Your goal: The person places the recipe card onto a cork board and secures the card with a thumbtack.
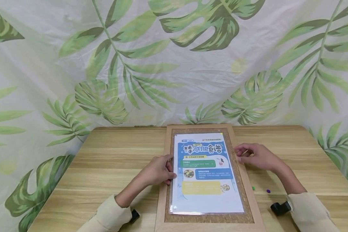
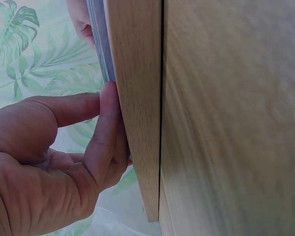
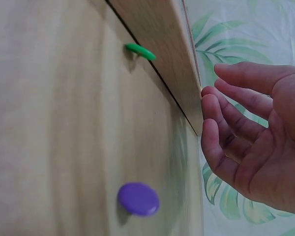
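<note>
A printed poster in a clear sheet [image 1: 206, 203] lies over a wood-framed cork board [image 1: 249, 216], a yellow pin [image 1: 221, 133] at its top right corner. My left hand [image 1: 160, 170] is at the poster's left edge, thumb over the edge; in the left wrist view the fingertips of that hand [image 2: 54, 152] meet the sheet's edge beside the frame [image 2: 137, 98]. My right hand [image 1: 256, 156] holds nothing, its fingers loosely bent at the frame's right side. In the right wrist view, fingertips of the right hand [image 3: 265, 132] reach the frame's edge [image 3: 162, 39].
A green pin [image 1: 253, 188] and a purple pin [image 1: 268, 191] lie on the wooden table [image 1: 121, 151] right of the board. Behind the table hangs a leaf-patterned cloth [image 1: 191, 77]. Black wrist devices show at the left cuff [image 1: 134, 216] and right cuff [image 1: 280, 208].
</note>
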`<state>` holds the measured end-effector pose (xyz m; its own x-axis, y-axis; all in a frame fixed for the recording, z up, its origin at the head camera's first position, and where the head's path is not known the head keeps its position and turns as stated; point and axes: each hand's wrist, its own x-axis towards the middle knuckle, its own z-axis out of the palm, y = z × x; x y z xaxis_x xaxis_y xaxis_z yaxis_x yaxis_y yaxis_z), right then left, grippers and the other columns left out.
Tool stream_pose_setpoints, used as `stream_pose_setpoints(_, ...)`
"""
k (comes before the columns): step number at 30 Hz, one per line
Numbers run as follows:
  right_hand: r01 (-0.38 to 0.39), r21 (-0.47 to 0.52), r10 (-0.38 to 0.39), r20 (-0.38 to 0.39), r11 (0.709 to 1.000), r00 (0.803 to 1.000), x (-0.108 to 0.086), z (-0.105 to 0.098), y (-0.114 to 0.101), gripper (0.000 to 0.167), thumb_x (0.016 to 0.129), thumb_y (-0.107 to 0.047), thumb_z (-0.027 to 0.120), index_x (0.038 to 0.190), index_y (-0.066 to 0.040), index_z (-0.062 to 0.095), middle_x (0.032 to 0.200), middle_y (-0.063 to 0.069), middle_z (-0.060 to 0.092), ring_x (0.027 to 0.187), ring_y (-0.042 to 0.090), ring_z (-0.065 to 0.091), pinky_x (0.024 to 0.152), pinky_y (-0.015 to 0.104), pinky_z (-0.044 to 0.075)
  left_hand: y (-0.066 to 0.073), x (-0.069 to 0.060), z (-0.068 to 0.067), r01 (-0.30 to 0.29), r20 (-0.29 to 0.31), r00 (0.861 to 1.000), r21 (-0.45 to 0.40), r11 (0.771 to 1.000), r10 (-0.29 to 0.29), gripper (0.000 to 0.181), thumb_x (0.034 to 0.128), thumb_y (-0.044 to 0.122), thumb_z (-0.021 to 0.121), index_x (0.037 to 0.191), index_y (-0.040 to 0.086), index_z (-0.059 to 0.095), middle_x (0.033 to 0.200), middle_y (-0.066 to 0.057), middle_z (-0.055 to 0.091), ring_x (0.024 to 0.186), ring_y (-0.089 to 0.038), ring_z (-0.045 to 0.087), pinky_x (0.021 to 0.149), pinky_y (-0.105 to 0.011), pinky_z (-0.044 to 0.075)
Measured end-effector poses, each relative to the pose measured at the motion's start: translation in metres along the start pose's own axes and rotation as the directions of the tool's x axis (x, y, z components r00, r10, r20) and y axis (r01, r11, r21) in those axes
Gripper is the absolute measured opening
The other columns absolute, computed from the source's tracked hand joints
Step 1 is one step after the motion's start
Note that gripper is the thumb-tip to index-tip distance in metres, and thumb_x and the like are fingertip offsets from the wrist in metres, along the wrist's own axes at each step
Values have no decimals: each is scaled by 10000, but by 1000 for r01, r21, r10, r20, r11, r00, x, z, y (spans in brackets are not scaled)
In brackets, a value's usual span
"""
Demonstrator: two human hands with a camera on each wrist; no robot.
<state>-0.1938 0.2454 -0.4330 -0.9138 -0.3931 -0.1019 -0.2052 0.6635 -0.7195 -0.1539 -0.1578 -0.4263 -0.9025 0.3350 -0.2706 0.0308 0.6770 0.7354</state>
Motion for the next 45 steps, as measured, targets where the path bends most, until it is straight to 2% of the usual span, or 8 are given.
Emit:
stream_pose_setpoints(13,50,-1,-50,14,999,999,-26,4,3,387,983,-163,778,1346,-44,713,1087,38,734,915,111,669,718,237,572,1,0,1,-1,-7,1000,6,1000,1,790,910,-35,809,1583,-118,401,854,-78,653,598,-158,690,553,-291,609)
stream_pose_setpoints(21,71,-4,-71,16,997,997,-37,5,4,397,971,-139,784,1347,-42,702,1060,3,726,901,55,661,755,231,590,0,-1,1,-1,-3,1000,-7,1000,1,785,910,-39,806,1581,-115,405,857,-86,652,605,-163,692,556,-291,615)
stream_pose_setpoints(28,117,-5,-117,2,993,993,-48,7,8,411,975,-133,779,1356,-11,684,1054,-3,724,904,25,656,756,227,594,-1,0,1,-9,-3,1000,-6,1000,9,790,909,-39,807,1583,-114,403,855,-86,652,602,-162,692,555,-290,614)
stream_pose_setpoints(30,108,-3,-108,3,994,994,-52,8,10,408,978,-142,778,1355,-16,685,1050,-8,719,903,21,651,755,224,593,-1,0,1,-13,-3,1000,-5,1000,13,792,909,-40,807,1584,-116,400,854,-85,652,601,-163,692,555,-290,614)
stream_pose_setpoints(35,85,0,-85,23,996,996,-59,11,14,346,982,-153,775,1301,-35,711,1025,-18,711,881,12,639,727,222,579,-1,0,1,-20,-2,1000,-4,1000,19,792,908,-39,807,1581,-124,398,851,-84,652,598,-161,692,552,-290,616)
stream_pose_setpoints(40,120,-8,-119,32,993,992,-64,11,17,275,990,-137,771,1237,-27,726,1001,-28,706,877,-11,630,710,225,572,0,0,1,-22,-3,1000,-9,1000,22,785,909,-41,805,1578,-124,403,853,-85,654,598,-162,691,551,-292,616)
stream_pose_setpoints(45,121,4,-121,57,993,991,-69,11,16,251,1001,-151,764,1219,-34,724,1011,-19,707,875,-12,632,700,228,568,0,0,1,-16,-8,1000,-4,1000,16,795,909,-39,807,1587,-113,399,854,-86,648,597,-162,688,542,-283,602)
